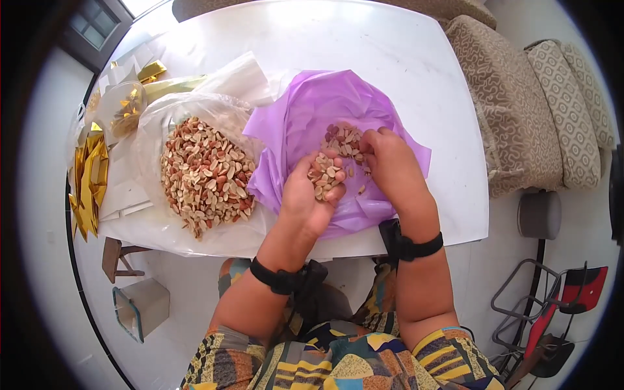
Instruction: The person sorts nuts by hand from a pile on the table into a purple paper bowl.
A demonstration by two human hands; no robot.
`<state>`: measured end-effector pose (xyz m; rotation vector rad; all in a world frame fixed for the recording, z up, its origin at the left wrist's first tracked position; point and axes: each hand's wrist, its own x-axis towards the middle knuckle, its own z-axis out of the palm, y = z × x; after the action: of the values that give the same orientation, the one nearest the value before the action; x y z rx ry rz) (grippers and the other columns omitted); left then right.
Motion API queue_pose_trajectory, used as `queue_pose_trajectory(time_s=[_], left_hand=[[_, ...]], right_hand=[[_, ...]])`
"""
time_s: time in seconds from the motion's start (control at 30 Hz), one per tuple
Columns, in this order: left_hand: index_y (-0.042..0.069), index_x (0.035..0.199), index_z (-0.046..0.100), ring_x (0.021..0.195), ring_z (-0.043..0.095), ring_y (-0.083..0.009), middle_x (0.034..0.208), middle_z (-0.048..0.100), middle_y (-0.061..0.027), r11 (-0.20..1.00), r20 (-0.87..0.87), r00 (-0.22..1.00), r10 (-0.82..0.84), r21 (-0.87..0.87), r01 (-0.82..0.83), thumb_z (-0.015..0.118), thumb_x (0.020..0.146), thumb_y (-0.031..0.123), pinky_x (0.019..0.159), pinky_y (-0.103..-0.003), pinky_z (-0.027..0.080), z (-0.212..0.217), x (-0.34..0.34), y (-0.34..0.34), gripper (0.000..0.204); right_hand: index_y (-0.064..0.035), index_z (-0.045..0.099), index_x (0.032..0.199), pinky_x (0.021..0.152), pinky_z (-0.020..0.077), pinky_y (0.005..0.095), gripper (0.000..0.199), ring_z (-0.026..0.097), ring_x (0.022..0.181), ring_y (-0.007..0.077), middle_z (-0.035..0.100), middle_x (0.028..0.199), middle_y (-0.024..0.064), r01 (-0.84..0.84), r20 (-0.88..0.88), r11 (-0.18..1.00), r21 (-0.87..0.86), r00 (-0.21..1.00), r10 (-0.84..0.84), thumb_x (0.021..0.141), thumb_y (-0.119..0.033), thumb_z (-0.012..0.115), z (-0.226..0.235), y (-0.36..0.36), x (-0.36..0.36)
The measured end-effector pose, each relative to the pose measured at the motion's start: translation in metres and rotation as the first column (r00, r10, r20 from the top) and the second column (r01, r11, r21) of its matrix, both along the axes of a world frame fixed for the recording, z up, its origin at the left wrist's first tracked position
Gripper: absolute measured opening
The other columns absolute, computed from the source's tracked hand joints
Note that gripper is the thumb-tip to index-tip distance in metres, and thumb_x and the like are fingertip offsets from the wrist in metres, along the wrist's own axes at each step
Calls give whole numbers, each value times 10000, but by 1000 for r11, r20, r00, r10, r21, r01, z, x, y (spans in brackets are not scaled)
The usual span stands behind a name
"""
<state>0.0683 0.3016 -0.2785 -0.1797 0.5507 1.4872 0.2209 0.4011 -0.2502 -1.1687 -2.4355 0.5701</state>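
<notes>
A handful of shelled peanuts (324,176) lies in my left hand (309,195), palm up and fingers curled round them. My right hand (390,162) is just to the right, its fingertips pinched together over the purple plastic bag (292,117); what is between them, if anything, is hidden. Inside that spread-out bag sits a smaller pile of peanuts and skins (342,141), beside my right fingertips. To the left, a clear plastic bag (153,120) lies open under a large heap of peanut halves (207,175), some still with reddish skin.
Both bags rest on a white table (448,130). Gold foil packaging (89,182) and a clear container (123,107) crowd its left side. A patterned sofa (510,104) stands at the right, a waste bin (143,309) on the floor at left, a red-and-black folding chair (552,305) at lower right.
</notes>
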Motion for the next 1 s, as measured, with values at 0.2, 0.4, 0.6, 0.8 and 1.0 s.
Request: queue_pose_trajectory(time_s=[0.2, 0.4, 0.6, 0.8, 1.0], left_hand=[[36, 1036, 595, 737, 583, -208, 921, 618, -88, 1000, -4, 1000, 0, -20, 0, 441, 1042, 229, 460, -252, 399, 3, 1, 0, 247], [26, 1070, 587, 735, 608, -200, 907, 627, -85, 999, -53, 998, -19, -33, 17, 426, 1046, 242, 479, -257, 410, 6, 3, 0, 271], [20, 1081, 584, 744, 617, -196, 900, 637, -86, 1000, -100, 995, 0, -11, -1, 407, 1052, 251, 469, -257, 414, 4, 3, 0, 293], [21, 1082, 590, 763, 606, -220, 950, 624, -100, 1000, -3, 1000, -24, 5, 24, 419, 1047, 239, 454, -250, 410, 1, 0, 0, 279], [24, 1077, 591, 766, 599, -216, 952, 619, -99, 1000, -14, 1000, -14, -5, 14, 432, 1043, 239, 462, -246, 411, 1, 2, 0, 270]], right_hand=[[6, 632, 935, 750, 523, 428, 157, 643, 833, 375, 644, 888, 201, 14, -16, 1000, 12, 1000, -13, 792, 60, 670, -3, 2, -1], [11, 645, 945, 694, 533, 359, 102, 668, 757, 242, 680, 853, 146, -118, -427, 911, -395, 902, -68, 843, 11, 654, 32, -4, -6], [10, 644, 977, 698, 534, 344, 147, 659, 761, 248, 682, 851, 134, -308, -518, 730, -611, 852, -75, 834, 16, 678, 50, -14, -12], [-9, 649, 1036, 830, 531, 429, 286, 622, 949, 405, 628, 996, 198, -24, -113, 992, -125, 994, 10, 761, 31, 715, 18, -3, 6], [-5, 640, 1010, 795, 517, 432, 287, 625, 906, 375, 616, 985, 179, -73, 5, 996, -45, 997, 74, 741, 36, 735, 6, -5, 6]])
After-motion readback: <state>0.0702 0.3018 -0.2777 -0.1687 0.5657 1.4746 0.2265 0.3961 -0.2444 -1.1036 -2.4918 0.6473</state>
